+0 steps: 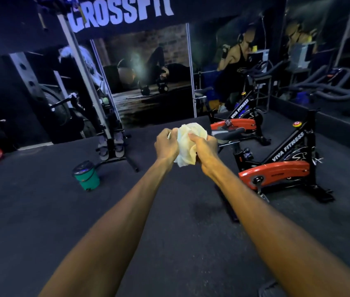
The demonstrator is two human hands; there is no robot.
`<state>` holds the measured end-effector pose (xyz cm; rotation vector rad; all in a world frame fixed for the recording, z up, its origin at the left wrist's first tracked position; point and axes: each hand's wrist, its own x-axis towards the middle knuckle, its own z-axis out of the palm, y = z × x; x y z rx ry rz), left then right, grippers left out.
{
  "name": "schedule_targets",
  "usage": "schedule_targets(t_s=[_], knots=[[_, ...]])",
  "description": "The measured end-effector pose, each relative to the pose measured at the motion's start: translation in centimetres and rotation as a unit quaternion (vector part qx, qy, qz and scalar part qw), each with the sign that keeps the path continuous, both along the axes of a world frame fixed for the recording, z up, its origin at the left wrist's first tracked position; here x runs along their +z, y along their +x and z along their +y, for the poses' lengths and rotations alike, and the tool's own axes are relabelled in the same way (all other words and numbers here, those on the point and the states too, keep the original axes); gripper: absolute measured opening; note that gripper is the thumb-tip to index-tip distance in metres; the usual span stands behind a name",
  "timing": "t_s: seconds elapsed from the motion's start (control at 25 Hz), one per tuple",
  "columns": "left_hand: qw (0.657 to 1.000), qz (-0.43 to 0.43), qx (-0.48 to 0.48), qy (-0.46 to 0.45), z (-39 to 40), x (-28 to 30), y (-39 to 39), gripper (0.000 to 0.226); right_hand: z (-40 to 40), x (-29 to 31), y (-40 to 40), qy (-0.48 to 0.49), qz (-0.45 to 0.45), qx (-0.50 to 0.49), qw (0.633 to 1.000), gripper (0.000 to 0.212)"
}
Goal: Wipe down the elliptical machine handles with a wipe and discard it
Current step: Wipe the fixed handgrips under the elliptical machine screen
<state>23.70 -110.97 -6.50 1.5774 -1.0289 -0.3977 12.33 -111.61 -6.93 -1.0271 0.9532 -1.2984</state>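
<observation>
Forearms: both reached straight out from the wearer, side by side over the dark rubber floor [41, 211].
Left hand [166, 146]: fingers curled shut on the left edge of the wipe, knuckles up.
Right hand [205, 146]: closed on the wipe's right side, thumb pressed into the fabric near its top.
Wipe [188, 142]: a pale, crumpled cloth bunched between the two hands, held in the air well above the floor; its long axis ran roughly up and down, the loose lower end hanging beneath the wrists.
Step in hand: judged to be gathering or balling the wipe; whether the handles had been wiped could not be told.
Bin [86, 175]: a small green pedal bin with a dark lid, seemingly shut, standing on the floor down and to the left of the hands; the left hand was the nearer.
Key relation: for discarding, the wipe would have to travel leftward and downward, and the lid would likely need opening.
Near bike [281, 166]: a black and red spin bike lettered VIVA FITNESS, just right of the hands.
Far bike [237, 123]: a matching one behind it.
Elliptical: none clearly identifiable; curved dark handles showed at far right, seemingly in a mirror.
Back wall: a CROSSFIT sign [122, 11] above gym murals.
</observation>
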Motion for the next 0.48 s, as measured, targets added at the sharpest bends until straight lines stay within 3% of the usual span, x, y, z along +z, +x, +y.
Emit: schedule_targets(t_s=[0.28,0.48], knots=[[0.973,-0.119,-0.16,-0.112,-13.3,1.5,2.4,0.033,-12.5,-0.6,1.3,0.013,-0.048,-0.095,0.994,0.013],[0.957,-0.077,-0.256,-0.114,-23.2,1.6,1.8,0.029,-20.1,-0.2,1.5,0.002,-0.052,-0.219,0.974,0.007]])
